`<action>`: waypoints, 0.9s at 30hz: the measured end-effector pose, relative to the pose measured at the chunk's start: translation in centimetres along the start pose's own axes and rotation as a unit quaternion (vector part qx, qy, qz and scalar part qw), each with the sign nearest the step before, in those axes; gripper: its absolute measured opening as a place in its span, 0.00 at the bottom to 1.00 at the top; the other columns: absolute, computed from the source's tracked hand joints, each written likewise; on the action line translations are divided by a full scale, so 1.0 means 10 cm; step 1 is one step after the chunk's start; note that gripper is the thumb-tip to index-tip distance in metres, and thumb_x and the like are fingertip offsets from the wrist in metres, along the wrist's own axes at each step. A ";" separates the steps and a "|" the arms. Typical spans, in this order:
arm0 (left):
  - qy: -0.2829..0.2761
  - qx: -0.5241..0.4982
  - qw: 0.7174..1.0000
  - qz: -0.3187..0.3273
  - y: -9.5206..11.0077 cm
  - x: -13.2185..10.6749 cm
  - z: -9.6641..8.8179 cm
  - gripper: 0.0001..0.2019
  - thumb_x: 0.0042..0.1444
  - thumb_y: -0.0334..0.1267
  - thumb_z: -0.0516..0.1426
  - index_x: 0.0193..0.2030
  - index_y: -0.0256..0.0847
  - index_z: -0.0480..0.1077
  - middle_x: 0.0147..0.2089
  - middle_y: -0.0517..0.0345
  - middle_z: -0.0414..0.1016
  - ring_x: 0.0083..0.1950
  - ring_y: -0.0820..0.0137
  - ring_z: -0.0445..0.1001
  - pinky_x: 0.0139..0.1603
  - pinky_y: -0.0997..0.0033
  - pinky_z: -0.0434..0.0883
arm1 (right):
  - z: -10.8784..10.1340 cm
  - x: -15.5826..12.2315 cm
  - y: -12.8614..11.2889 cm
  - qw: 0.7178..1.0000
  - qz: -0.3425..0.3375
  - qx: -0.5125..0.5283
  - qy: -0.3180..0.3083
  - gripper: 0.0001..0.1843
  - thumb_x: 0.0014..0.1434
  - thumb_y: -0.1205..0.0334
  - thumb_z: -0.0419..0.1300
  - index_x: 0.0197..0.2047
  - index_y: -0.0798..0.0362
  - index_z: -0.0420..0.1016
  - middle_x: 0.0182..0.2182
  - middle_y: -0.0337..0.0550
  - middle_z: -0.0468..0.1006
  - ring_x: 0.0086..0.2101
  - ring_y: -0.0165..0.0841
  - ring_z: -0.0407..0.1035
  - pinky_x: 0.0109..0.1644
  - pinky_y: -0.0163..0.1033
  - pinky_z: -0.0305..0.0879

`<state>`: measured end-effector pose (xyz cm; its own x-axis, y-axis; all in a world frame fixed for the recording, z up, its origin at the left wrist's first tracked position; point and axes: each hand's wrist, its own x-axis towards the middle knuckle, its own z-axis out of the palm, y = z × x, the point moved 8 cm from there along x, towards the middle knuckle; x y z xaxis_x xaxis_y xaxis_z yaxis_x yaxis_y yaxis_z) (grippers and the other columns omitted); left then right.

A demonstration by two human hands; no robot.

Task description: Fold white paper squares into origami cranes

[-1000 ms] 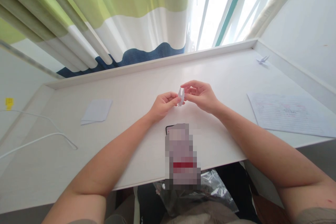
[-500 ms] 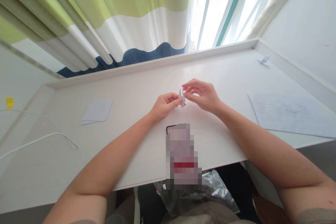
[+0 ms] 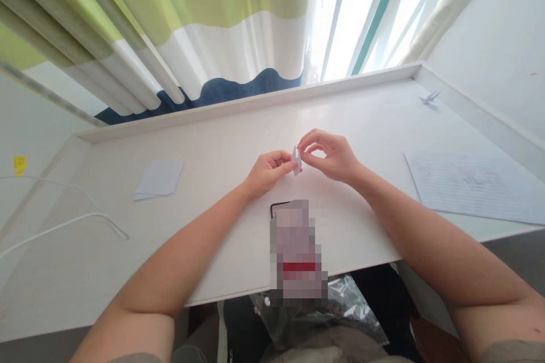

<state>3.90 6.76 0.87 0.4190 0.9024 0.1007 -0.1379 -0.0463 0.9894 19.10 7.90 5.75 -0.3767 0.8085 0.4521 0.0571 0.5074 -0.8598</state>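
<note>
Left hand (image 3: 267,170), right hand (image 3: 330,154) both pinch small pointed folded white paper piece (image 3: 296,160) over smooth white desk (image 3: 221,153).

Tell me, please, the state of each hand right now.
Left hand: closed, pinching the folded paper.
Right hand: closed, pinching the same paper.

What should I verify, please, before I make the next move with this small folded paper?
1. Left hand pinches the folded paper: ok.
2. Right hand grips its upper edge with the fingers: ok.
3. Creases lie even: cannot tell, too small.
4. Paper is lifted off the table: cannot tell.
5. Phone lies apart from both hands: ok.
</note>
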 end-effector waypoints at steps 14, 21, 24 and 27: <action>0.073 0.048 0.996 0.028 0.02 -0.02 -0.07 0.20 0.57 0.55 0.72 0.37 0.39 0.77 0.35 0.56 0.80 0.36 0.71 0.75 0.40 0.69 0.70 | 0.00 0.00 -0.01 0.996 -0.059 -0.058 0.030 0.03 0.65 0.60 0.69 0.37 0.46 0.82 0.37 0.41 0.83 0.37 0.36 0.78 0.42 0.48 0.82; 0.100 0.040 0.993 0.055 0.06 -0.01 -0.06 0.22 0.57 0.58 0.72 0.41 0.40 0.82 0.34 0.57 0.79 0.33 0.73 0.71 0.36 0.70 0.68 | 0.05 -0.01 -0.04 0.994 -0.086 -0.063 0.025 0.04 0.66 0.61 0.69 0.37 0.47 0.82 0.36 0.41 0.82 0.36 0.34 0.78 0.39 0.45 0.81; 0.123 0.032 0.990 0.056 0.05 -0.01 -0.10 0.21 0.55 0.59 0.73 0.41 0.41 0.84 0.35 0.55 0.83 0.36 0.71 0.76 0.38 0.69 0.71 | 0.06 -0.01 -0.04 0.993 -0.092 -0.074 0.032 0.05 0.67 0.60 0.69 0.37 0.47 0.81 0.36 0.40 0.82 0.35 0.33 0.77 0.39 0.44 0.80; 0.139 0.026 0.988 0.060 0.05 -0.01 -0.12 0.21 0.54 0.59 0.74 0.41 0.43 0.86 0.36 0.54 0.85 0.39 0.68 0.79 0.40 0.67 0.74 | 0.07 -0.02 -0.06 0.990 -0.096 -0.093 0.038 0.06 0.67 0.59 0.69 0.37 0.47 0.80 0.35 0.40 0.81 0.35 0.33 0.77 0.38 0.45 0.79</action>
<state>2.70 7.18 1.26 0.1388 0.9715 0.1921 -0.1222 -0.1757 0.9768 18.53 7.22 6.00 -0.3275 0.7079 0.6258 0.1625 0.6946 -0.7008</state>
